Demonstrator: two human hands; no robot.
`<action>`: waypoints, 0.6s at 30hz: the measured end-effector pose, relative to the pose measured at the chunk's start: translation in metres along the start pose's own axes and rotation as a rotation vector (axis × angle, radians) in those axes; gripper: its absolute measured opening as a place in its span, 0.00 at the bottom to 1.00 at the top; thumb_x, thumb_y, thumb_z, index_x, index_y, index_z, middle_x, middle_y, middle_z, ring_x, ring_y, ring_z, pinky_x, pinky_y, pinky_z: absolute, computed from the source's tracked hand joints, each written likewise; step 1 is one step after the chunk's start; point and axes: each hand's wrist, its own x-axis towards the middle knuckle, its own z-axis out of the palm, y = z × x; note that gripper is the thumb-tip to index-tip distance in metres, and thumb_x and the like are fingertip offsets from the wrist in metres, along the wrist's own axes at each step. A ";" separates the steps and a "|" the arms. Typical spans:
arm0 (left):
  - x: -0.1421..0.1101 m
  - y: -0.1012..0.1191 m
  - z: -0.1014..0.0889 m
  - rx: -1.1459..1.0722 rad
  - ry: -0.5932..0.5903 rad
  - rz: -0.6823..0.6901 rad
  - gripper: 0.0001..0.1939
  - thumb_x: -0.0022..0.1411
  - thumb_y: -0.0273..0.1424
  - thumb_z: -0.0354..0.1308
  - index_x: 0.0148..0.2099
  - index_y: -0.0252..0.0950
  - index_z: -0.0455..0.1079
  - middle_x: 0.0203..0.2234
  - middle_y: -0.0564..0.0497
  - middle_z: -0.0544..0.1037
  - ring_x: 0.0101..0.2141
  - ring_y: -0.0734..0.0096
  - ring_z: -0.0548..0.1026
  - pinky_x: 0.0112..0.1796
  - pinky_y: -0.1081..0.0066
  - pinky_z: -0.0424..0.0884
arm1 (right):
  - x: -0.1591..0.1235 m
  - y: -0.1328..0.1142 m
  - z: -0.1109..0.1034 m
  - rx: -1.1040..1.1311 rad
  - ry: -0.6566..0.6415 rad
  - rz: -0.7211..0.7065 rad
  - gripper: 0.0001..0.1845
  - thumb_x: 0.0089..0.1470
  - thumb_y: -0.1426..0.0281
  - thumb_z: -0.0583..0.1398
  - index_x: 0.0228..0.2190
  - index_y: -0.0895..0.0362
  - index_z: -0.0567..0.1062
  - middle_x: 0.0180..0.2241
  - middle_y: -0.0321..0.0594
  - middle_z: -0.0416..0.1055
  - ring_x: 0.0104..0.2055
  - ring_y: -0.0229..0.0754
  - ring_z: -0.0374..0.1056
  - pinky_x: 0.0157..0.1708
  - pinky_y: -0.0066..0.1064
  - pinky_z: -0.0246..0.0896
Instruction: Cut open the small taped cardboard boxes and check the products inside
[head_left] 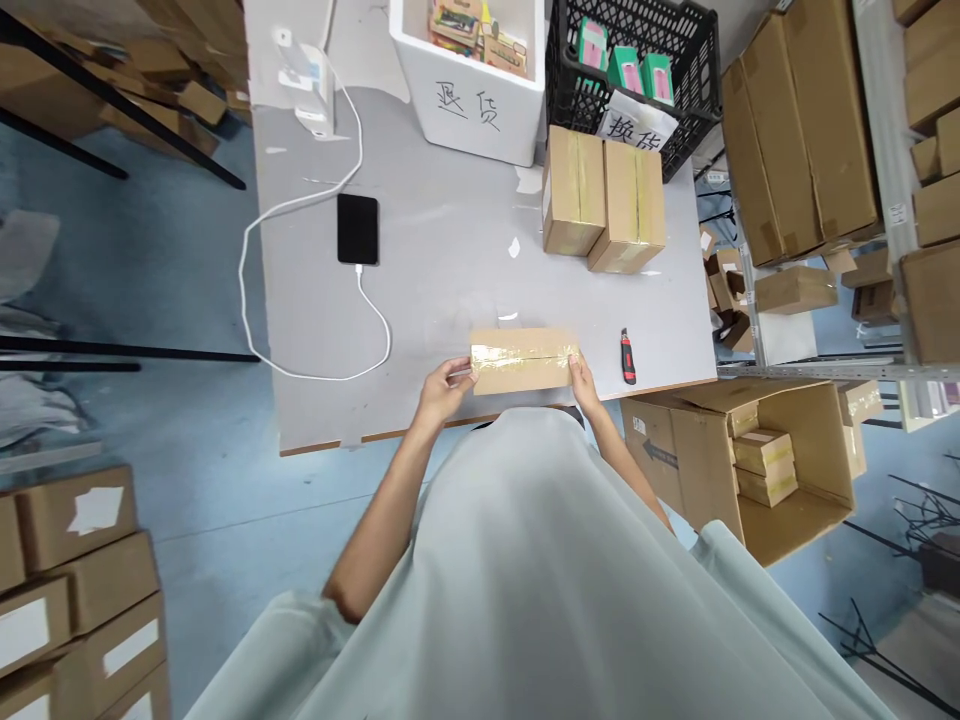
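A taped cardboard box (523, 376) lies at the front edge of the grey table (435, 260), with shiny tape along its top. My left hand (444, 388) grips its left end, fingers curled at the corner. At the opposite end my right hand (583, 384) is closed on the box, its thumb on the top. A red and black box cutter (628, 357) rests on the table, just right of my right hand. The undersides of both hands' grips are hidden.
Two taped boxes (574, 195) stand near a black crate (705, 70) and a white bin (480, 115). On the left lies a phone (358, 229) with a white cable (251, 240). A large open carton (817, 500) holding smaller boxes stands right of the table.
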 end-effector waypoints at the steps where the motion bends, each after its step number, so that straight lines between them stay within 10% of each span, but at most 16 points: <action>1: 0.000 -0.001 0.000 -0.004 -0.001 0.000 0.29 0.53 0.41 0.76 0.56 0.36 0.82 0.59 0.37 0.86 0.56 0.45 0.86 0.63 0.47 0.80 | 0.000 -0.001 0.001 0.035 -0.003 0.009 0.66 0.70 0.25 0.35 0.82 0.62 0.59 0.79 0.55 0.67 0.80 0.49 0.66 0.79 0.44 0.61; 18: 0.025 0.020 -0.035 0.275 -0.201 -0.164 0.49 0.60 0.44 0.75 0.79 0.40 0.66 0.71 0.32 0.79 0.69 0.41 0.80 0.67 0.47 0.79 | 0.000 0.004 0.006 0.290 -0.051 0.031 0.55 0.70 0.29 0.54 0.79 0.55 0.68 0.78 0.50 0.68 0.82 0.52 0.62 0.84 0.47 0.51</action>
